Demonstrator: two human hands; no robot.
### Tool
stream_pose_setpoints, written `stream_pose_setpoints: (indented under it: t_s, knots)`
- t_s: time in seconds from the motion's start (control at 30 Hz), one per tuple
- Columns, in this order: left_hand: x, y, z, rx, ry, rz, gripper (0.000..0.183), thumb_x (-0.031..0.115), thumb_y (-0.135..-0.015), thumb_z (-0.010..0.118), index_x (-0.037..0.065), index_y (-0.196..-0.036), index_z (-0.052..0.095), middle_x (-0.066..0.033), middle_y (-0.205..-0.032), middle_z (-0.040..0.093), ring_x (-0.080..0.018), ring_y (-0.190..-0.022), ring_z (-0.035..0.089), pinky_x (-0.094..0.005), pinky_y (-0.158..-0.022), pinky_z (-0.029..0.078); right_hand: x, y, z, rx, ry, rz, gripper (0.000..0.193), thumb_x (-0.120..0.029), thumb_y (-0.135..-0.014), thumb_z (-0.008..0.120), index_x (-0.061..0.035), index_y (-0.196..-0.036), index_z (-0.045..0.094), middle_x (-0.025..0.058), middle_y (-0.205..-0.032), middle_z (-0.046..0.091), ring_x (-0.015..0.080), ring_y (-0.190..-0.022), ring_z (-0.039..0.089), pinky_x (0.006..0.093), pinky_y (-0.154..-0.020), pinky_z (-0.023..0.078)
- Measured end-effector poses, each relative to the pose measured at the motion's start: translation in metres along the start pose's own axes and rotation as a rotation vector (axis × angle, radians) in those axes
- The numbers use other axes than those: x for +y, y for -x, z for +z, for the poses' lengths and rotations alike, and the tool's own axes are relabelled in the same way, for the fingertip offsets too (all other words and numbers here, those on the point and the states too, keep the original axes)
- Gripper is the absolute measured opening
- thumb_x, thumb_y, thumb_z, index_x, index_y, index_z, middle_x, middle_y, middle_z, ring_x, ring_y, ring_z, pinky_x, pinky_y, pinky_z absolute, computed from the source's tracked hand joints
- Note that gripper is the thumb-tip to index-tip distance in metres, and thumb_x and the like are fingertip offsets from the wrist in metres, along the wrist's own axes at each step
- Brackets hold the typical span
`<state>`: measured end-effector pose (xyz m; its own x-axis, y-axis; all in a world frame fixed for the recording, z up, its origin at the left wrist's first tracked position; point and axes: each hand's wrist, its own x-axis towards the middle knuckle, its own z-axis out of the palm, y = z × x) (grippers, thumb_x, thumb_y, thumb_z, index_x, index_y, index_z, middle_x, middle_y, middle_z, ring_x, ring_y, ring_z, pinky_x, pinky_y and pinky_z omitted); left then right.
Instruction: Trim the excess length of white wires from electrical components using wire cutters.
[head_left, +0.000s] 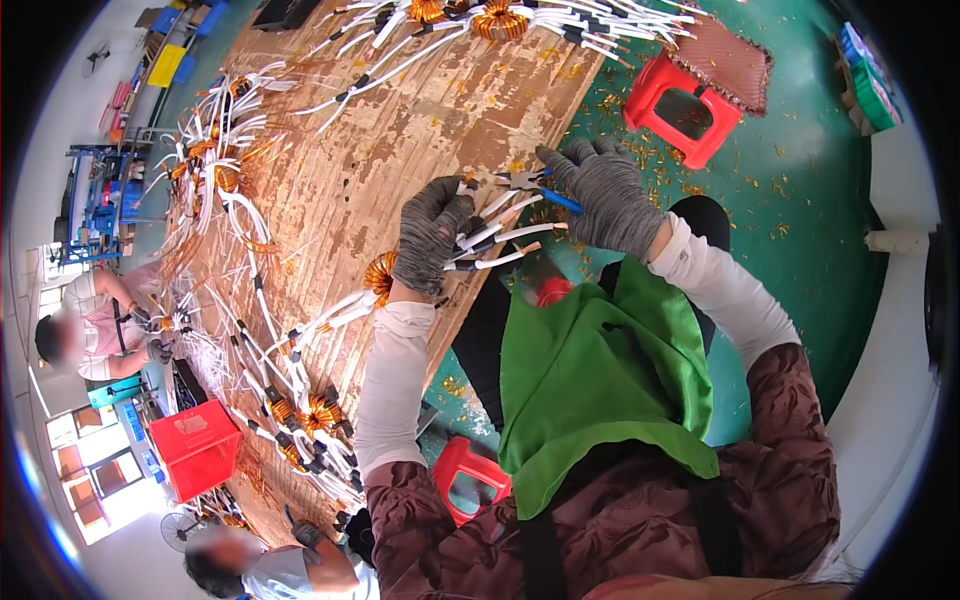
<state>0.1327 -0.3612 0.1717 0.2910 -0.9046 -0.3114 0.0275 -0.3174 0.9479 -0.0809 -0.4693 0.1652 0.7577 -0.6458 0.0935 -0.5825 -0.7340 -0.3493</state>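
Observation:
My left hand (434, 236), in a grey knit glove, is closed around several white-sleeved wire leads (508, 236) with bare copper ends. They fan out to the right of my fingers. An orange copper-wound ring coil (381, 277) sits just beside that wrist, at the table's edge. My right hand (612, 198), gloved alike, grips pliers with blue handles (562, 202). Their metal jaws point left, close to a wire end at my left fingertips; whether they bite on it cannot be made out. My right palm hides part of the handles.
More coils with white leads (499, 22) lie along the worn wooden table (440, 120), at its far edge and left side. A red stool (685, 105) stands on the green floor at right. A red bin (196, 450) and two other people (100, 320) are at left.

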Motion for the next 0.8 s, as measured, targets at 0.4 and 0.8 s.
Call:
stream_pose_setpoints:
  t_s: [0.4,0.8]
  knots:
    - [0.029,-0.018,0.013,0.055,-0.47,0.2,0.033,0.008,-0.083,0.061,0.0,-0.115,0.055,-0.0105,-0.099,0.062,-0.014,-0.09,0.058,-0.027,-0.081,0.047,0.029,0.004,-0.027,0.189,-0.128,-0.104,0.057,-0.024,-0.069,0.067,-0.0086,-0.121,0.051,0.0158,-0.1,0.057,0.0316,-0.096,0.054,0.0431,-0.088,0.042]
    - [-0.016,-0.007,0.001,-0.007,0.048,-0.008,0.022,0.01,-0.087,0.055,-0.003,-0.104,0.059,-0.0042,-0.075,0.06,-0.0106,-0.061,0.055,-0.0243,-0.057,0.047,0.014,0.009,0.007,-0.243,-0.307,-0.026,0.054,-0.029,-0.072,0.065,-0.0081,-0.12,0.052,0.0184,-0.092,0.057,0.0346,-0.087,0.057,0.0427,-0.077,0.046]
